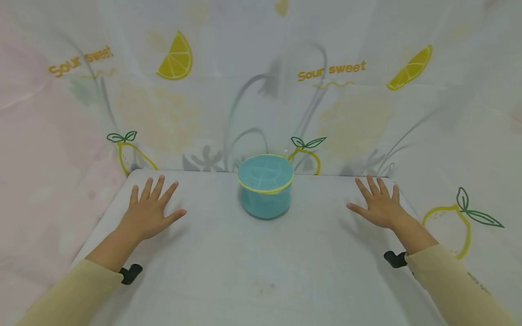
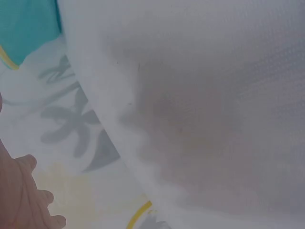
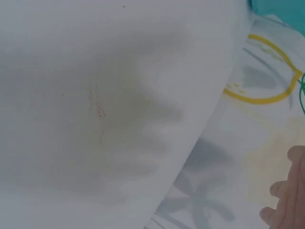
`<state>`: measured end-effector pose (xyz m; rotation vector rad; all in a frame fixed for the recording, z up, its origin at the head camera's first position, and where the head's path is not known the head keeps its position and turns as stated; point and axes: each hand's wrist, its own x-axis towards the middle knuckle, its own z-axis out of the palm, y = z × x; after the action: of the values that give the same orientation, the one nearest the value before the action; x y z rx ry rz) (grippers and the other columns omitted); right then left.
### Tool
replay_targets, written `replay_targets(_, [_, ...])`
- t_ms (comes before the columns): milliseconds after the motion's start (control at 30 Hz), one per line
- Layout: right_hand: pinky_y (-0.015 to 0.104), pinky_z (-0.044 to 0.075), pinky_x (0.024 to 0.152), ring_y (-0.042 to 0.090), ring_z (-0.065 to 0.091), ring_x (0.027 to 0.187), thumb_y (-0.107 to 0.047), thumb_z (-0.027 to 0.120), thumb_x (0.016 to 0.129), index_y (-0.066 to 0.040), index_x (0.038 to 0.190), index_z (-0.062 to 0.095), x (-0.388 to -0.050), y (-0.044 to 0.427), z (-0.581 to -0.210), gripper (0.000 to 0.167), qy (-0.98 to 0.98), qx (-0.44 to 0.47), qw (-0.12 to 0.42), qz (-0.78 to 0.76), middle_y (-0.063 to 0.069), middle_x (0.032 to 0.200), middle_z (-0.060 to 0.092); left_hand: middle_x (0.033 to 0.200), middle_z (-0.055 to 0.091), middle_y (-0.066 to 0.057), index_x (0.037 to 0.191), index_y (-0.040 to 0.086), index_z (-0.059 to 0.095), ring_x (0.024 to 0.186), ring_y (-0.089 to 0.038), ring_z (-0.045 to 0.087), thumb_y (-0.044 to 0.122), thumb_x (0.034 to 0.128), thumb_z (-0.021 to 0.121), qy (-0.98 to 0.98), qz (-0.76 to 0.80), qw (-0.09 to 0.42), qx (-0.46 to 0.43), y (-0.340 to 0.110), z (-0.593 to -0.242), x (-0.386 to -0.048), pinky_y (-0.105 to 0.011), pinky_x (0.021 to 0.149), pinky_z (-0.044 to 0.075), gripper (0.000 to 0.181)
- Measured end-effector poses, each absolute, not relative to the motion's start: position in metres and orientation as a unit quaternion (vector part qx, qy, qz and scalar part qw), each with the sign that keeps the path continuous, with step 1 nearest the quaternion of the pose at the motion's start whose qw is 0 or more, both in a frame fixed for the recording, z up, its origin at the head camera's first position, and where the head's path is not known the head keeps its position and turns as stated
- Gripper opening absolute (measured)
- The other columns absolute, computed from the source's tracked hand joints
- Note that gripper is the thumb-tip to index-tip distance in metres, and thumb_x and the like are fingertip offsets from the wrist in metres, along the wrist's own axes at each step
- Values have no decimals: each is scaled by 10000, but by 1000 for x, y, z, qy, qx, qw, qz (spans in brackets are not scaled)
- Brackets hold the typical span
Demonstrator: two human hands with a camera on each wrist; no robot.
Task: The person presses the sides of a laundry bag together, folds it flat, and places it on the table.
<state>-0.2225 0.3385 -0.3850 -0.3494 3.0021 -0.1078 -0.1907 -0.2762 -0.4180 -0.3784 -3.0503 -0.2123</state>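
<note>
A round teal basket [image 1: 266,203] with a mesh top and yellow trim stands near the back of the white table, between the two hands. To its left, my left hand [image 1: 148,215] hovers above the table with its fingers spread, palm down, holding nothing. On the other side my right hand [image 1: 380,206] is held the same way, fingers apart and apart from the basket. Each wrist view catches only an edge of its hand, the left hand [image 2: 21,195] and the right hand [image 3: 290,195], plus a corner of the teal basket [image 2: 28,28].
The white table [image 1: 261,262] bears a few faint marks near its front. Behind and beside it hangs a pale cloth [image 1: 228,113] printed with lemons and words. A small black device [image 1: 131,274] sits under the left sleeve, and another black device [image 1: 394,259] under the right.
</note>
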Motion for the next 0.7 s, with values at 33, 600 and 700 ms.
replay_targets(33, [775,-141,1040,539,-95,1461,-702,408,963,-103,1614,49,-222,338,-386,955,991,-116,59,-39,301,1623,-49,1634,40,-282,1611,146,176,1480,-512,-47,712,948,435,-989,-69,30,-124,-275,-418,-190,-686,1113,-145,909])
replay_targets(600, [769,-132,1050,505,-103,1477,-677,422,974,-136,1620,60,-214,318,-388,917,988,-133,47,-67,281,1634,-37,1645,52,-251,1618,170,160,1497,-470,-51,705,951,437,-986,-81,48,-135,-253,-419,-184,-663,1128,-143,898])
replay_targets(700, [770,-109,1058,503,-83,1481,-664,419,982,-143,1621,65,-215,312,-391,898,987,-138,35,-74,283,1635,-21,1643,72,-254,1614,165,178,1498,-471,-33,702,948,449,-986,-85,54,-136,-246,-421,-184,-673,1133,-114,898])
